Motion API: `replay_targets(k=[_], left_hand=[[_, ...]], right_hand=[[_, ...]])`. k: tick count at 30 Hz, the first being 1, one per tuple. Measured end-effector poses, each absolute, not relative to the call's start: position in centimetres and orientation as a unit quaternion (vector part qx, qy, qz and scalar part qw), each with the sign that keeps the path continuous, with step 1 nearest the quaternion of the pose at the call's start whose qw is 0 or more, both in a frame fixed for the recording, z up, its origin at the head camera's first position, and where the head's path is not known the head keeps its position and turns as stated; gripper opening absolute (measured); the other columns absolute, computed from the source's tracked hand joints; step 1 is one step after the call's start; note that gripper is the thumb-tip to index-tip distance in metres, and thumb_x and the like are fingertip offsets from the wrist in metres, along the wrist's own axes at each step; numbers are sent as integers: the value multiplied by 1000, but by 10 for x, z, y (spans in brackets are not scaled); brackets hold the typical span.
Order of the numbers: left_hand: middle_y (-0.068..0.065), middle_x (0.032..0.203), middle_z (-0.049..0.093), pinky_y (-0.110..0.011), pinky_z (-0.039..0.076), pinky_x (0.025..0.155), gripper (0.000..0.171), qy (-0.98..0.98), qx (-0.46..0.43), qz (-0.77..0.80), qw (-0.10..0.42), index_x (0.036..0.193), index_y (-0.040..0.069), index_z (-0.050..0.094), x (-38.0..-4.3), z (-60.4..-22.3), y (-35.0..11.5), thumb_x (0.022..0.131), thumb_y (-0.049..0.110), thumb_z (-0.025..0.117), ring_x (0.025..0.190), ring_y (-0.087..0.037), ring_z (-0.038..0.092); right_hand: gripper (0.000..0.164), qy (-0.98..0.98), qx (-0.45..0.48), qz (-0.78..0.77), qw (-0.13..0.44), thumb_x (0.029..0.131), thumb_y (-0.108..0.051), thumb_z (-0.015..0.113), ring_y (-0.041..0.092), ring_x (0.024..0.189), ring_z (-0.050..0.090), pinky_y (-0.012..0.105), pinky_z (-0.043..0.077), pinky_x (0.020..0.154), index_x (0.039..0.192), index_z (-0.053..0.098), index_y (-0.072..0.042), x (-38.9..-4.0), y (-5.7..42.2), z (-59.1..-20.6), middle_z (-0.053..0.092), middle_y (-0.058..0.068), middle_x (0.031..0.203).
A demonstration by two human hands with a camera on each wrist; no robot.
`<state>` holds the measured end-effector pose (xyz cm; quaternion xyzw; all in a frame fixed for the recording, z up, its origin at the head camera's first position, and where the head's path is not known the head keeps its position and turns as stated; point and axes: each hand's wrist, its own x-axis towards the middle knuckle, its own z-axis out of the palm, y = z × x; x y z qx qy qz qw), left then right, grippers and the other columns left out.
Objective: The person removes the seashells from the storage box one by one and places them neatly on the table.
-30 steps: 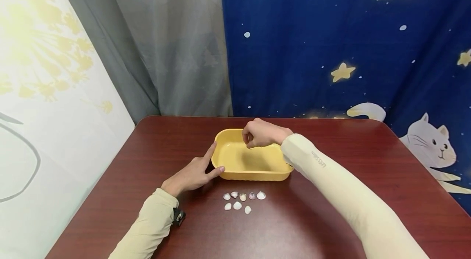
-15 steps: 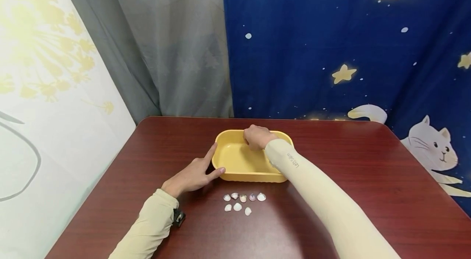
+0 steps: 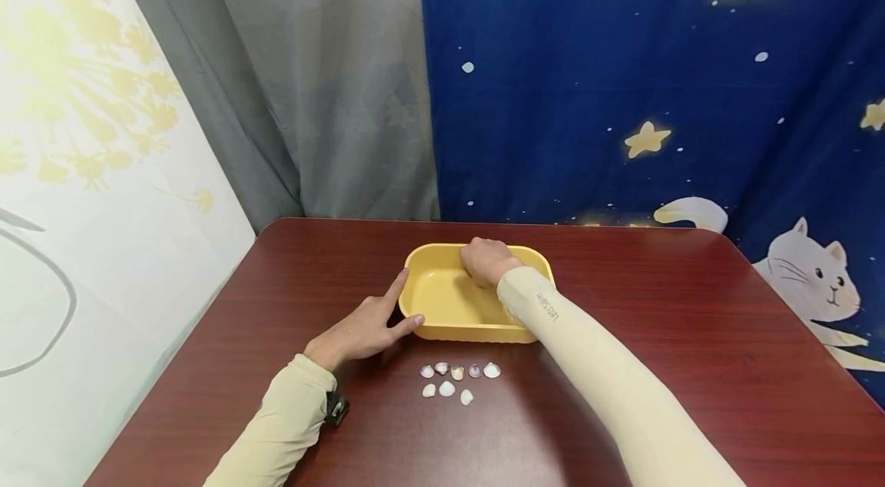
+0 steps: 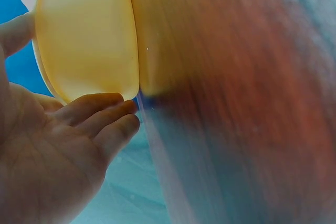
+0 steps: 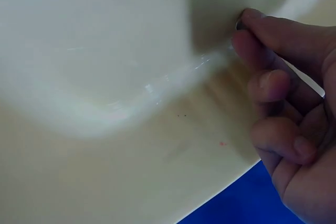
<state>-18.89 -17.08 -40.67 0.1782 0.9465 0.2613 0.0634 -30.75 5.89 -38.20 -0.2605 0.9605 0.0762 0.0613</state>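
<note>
A yellow plastic basin (image 3: pixel 442 304) stands on the table. My left hand (image 3: pixel 362 327) rests against its left end, thumb at the front rim and fingers spread along the side; the left wrist view shows those fingers (image 4: pixel 102 114) against the outer wall. Reaching inside the basin near its far wall is my right hand (image 3: pixel 488 260). In the right wrist view, that hand's thumb and forefinger pinch a small dark-edged piece (image 5: pixel 240 25), mostly hidden by the fingertips. Several small seashells (image 3: pixel 446 389) lie in two rows on the table before the basin.
The reddish-brown table (image 3: pixel 664 333) extends to both sides of the basin. Behind it hang a grey curtain (image 3: pixel 346 87) and a blue star-patterned curtain (image 3: pixel 553 49). A white patterned panel (image 3: pixel 104 241) stands at the left.
My right hand has gone down from above the basin to inside it, near the far wall. The left hand and the seashells have stayed in place.
</note>
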Motion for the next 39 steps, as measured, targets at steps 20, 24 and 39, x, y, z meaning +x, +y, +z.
replay_targets(k=[20,24,39], left_hand=[[-21,137,61,-48,49,107,95,947,167,265,75,164,22,2,-191,-407,-171,95,63,54,122,-27,63],[-21,136,61,-48,48,107,95,946,168,268,72,164,23,3,-191,-407,-171,95,63,54,121,-27,63],[-20,132,63,-48,50,105,95,943,166,277,77,164,22,3,-189,-407,-171,95,64,54,114,-23,64]], right_hand=[[33,948,-315,-5,45,78,2,64,13,63,52,27,39,50,55,59,-22,-290,68,-350,56,-6,61],[27,945,-324,-22,28,78,-1,68,13,67,55,26,41,52,61,62,-21,-280,72,-335,59,-6,65],[18,927,-367,-78,-15,79,-12,78,9,65,57,25,46,57,69,69,-24,-231,90,-312,64,-11,66]])
